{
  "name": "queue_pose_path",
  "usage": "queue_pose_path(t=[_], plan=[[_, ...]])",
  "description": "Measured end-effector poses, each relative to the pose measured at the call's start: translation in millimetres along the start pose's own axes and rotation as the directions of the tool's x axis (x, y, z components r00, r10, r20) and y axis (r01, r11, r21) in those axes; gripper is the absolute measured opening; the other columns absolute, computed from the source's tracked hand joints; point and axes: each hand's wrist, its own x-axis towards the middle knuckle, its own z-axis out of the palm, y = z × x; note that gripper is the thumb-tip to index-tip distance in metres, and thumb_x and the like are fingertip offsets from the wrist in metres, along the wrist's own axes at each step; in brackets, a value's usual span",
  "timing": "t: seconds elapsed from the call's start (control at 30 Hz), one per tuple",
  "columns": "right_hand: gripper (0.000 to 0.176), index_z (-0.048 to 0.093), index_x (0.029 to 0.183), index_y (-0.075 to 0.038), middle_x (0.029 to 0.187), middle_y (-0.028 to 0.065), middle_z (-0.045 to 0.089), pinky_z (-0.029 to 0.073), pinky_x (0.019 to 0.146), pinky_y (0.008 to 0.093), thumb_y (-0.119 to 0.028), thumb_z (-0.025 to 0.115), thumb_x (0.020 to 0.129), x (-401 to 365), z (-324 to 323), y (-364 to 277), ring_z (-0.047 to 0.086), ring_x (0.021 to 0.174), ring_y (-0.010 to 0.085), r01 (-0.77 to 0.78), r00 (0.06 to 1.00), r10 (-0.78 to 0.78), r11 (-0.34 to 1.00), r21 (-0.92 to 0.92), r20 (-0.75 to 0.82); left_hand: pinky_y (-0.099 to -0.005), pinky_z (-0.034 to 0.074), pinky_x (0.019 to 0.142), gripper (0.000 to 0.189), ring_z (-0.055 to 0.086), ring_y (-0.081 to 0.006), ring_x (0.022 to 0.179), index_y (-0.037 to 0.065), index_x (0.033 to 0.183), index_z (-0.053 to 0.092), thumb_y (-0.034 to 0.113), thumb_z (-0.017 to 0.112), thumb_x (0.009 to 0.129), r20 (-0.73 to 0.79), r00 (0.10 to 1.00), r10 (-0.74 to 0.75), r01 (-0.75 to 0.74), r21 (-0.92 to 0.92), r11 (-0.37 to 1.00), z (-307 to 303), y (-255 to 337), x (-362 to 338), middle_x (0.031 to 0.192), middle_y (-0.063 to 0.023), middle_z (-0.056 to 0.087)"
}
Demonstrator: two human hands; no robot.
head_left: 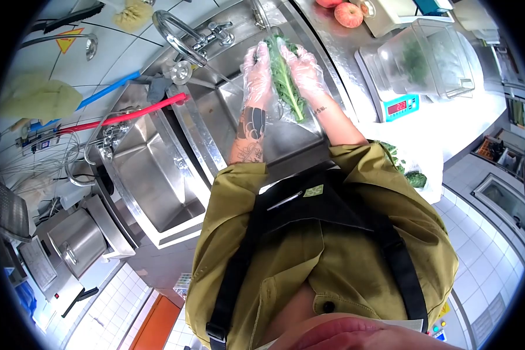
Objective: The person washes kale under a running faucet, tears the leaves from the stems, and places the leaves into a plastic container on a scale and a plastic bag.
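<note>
Holds leafy green [283, 81] between part-curled left hand [257, 73] and right hand [305, 71], probably light, slippery, easily torn, best gripped by stem [298, 109].

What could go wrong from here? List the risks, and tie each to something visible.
The curly green leaf, held between the left hand and right hand, could tear or slip into the sink below.

The thin clear gloves look loose, so water might get inside so near the tap.

Splashes might reach the digital scale on the counter beside the sink.
</note>
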Motion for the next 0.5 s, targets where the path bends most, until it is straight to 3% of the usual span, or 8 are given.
queue_pose_path(t=[0.13, 0.17, 0.2, 0.27, 0.33, 0.37, 0.43, 0.5], plan=[[0.029, 0.062, 0.099, -0.001, 0.087, 0.0154, 0.065, 0.046, 0.073, 0.0336, -0.025, 0.063, 0.085, 1, 9, 6, 0.061, 0.079, 0.0249, 0.142, 0.975, -0.181, 0.954, -0.264, -0.129, -0.031, 0.043, 0.076, 0.043, 0.048, -0.0151, 0.085, 0.008, 0.108, 0.052, 0.037, 0.069, 0.081, -0.244, 0.95, 0.196, -0.217, -0.062, 0.974, -1, -23, 4, 0.09, -0.0043, 0.05], [0.028, 0.062, 0.1, -0.001, 0.088, 0.0172, 0.065, 0.046, 0.073, 0.0344, -0.025, 0.063, 0.084, 2, 7, 10, 0.062, 0.08, 0.0281, 0.183, 0.959, -0.243, 0.924, -0.337, -0.143, -0.0306, 0.042, 0.075, 0.043, 0.047, -0.0143, 0.088, 0.007, 0.106, 0.051, 0.039, 0.067, 0.082, -0.272, 0.938, 0.217, -0.196, 0.105, 0.975, -5, -22, 0, 0.093, -0.0037, 0.051], [0.028, 0.062, 0.1, -0.002, 0.089, 0.019, 0.065, 0.046, 0.074, 0.0352, -0.024, 0.063, 0.084, -1, 7, 5, 0.062, 0.082, 0.0313, 0.219, 0.94, -0.303, 0.886, -0.408, -0.154, -0.0305, 0.043, 0.074, 0.041, 0.048, -0.0134, 0.086, 0.007, 0.104, 0.052, 0.039, 0.067, 0.082, -0.216, 0.97, 0.109, -0.105, 0.032, 0.994, -5, -13, -10, 0.093, -0.004, 0.052], [0.03, 0.061, 0.106, -0.005, 0.103, 0.0223, 0.06, 0.046, 0.081, 0.0361, -0.02, 0.064, 0.08, -1, 2, 2, 0.058, 0.094, 0.0351, 0.35, 0.918, -0.395, 0.75, -0.562, 0.044, -0.0302, 0.045, 0.072, 0.037, 0.05, -0.0116, 0.081, 0.007, 0.101, 0.054, 0.038, 0.065, 0.084, -0.074, 0.992, -0.101, 0.094, -0.095, 0.991, -3, 6, -23, 0.093, -0.0046, 0.055], [0.033, 0.059, 0.108, -0.006, 0.108, 0.0226, 0.058, 0.046, 0.083, 0.0356, -0.017, 0.064, 0.078, -5, 3, 4, 0.057, 0.097, 0.0355, 0.494, 0.852, -0.465, 0.559, -0.666, 0.242, -0.0316, 0.046, 0.077, 0.053, 0.055, -0.017, 0.088, 0.003, 0.114, 0.052, 0.045, 0.062, 0.084, 0.095, 0.975, -0.202, 0.215, -0.146, 0.966, -3, 1, -16, 0.101, -0.0077, 0.057], [0.041, 0.056, 0.115, -0.003, 0.114, 0.0212, 0.058, 0.046, 0.086, 0.0356, -0.011, 0.065, 0.076, -3, -2, 0, 0.058, 0.1, 0.0336, 0.429, 0.903, -0.205, 0.492, -0.758, 0.379, -0.0327, 0.046, 0.078, 0.06, 0.056, -0.0195, 0.091, 0.001, 0.119, 0.049, 0.047, 0.06, 0.084, 0.104, 0.973, -0.204, 0.216, -0.126, 0.968, -1, -1, -16, 0.107, -0.0096, 0.057], [0.042, 0.057, 0.115, -0.001, 0.11, 0.018, 0.061, 0.048, 0.085, 0.0334, -0.01, 0.066, 0.075, -3, -12, -18, 0.06, 0.098, 0.0287, 0.225, 0.907, -0.028, 0.875, -0.428, 0.42, -0.0349, 0.047, 0.079, 0.069, 0.058, -0.0235, 0.093, -0.004, 0.126, 0.045, 0.051, 0.057, 0.085, 0.018, 0.97, -0.244, 0.245, -0.027, 0.969, -4, -27, 8, 0.112, -0.0132, 0.058], [0.041, 0.059, 0.112, 0.002, 0.103, 0.0131, 0.065, 0.049, 0.08, 0.028, -0.011, 0.07, 0.074, 2, -31, -28, 0.062, 0.092, 0.0191, -0.118, 0.836, 0.116, 0.993, -0.03, 0.536, -0.0366, 0.047, 0.079, 0.071, 0.058, -0.0257, 0.091, -0.008, 0.123, 0.047, 0.053, 0.052, 0.087, -0.057, 0.943, -0.327, 0.332, 0.109, 0.937, -12, -49, 26, 0.106, -0.0168, 0.061]])
